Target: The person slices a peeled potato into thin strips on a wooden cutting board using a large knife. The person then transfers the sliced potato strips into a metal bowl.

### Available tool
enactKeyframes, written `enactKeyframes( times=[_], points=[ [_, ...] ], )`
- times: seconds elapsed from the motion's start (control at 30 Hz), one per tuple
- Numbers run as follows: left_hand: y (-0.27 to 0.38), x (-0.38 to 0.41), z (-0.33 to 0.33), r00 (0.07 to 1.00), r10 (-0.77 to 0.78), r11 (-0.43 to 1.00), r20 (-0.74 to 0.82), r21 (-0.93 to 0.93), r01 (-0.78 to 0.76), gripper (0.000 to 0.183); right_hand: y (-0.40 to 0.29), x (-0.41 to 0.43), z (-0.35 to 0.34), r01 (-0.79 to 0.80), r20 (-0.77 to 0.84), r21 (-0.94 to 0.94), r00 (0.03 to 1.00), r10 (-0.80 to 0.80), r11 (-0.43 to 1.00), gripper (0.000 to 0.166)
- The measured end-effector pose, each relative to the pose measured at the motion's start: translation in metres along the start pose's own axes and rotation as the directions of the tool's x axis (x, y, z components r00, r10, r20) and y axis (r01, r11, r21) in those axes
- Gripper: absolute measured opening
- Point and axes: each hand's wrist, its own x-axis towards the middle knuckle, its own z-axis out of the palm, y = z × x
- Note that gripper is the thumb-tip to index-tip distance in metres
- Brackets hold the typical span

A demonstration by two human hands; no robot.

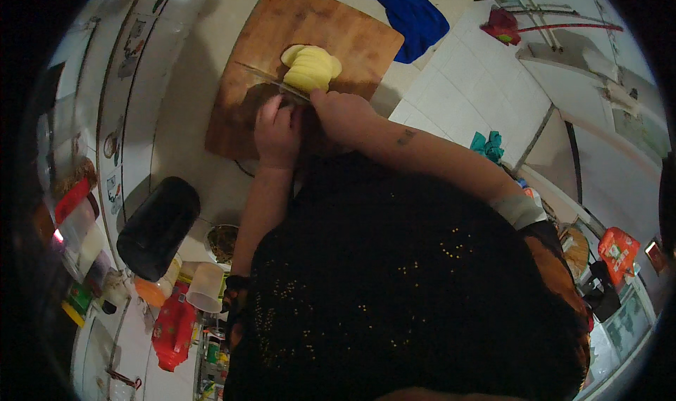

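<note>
A fan of thin, pale yellow slices [311, 68], which look like potato, lies on a wooden cutting board [317, 15]. Along the near side of the slices runs a knife [264, 77], its blade seen nearly edge-on. My right hand [343, 113] grips the knife at its right end, close against the slices. Beside the blade, on its near side, my left hand [277, 131] is over the board with bent fingers. The shadow and the hand hide whatever may be under those fingertips.
Blue cloth [420, 21] lies beyond the board's far right corner. A black cylindrical container [158, 226] stands at the left, near a bowl of dark contents [222, 242] and a translucent plastic cup [206, 287]. Wall tiles [137, 47] border the left side.
</note>
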Motion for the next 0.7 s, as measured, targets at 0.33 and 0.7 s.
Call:
enactKeyframes(
  times=[0.33,0.7],
  points=[
    [0.014,-0.008,-0.006,0.982,-0.015,0.988,-0.186,-0.151,-0.014,0.041,0.003,-0.002,0.002,0.052,-0.062,-0.029,0.997,-0.054,0.998,0.019],
    [0.014,0.000,0.013,0.966,-0.007,0.986,-0.259,-0.160,-0.035,0.046,0.019,-0.007,0.005,0.107,-0.135,-0.063,0.984,-0.115,0.992,0.019]
  ],
)
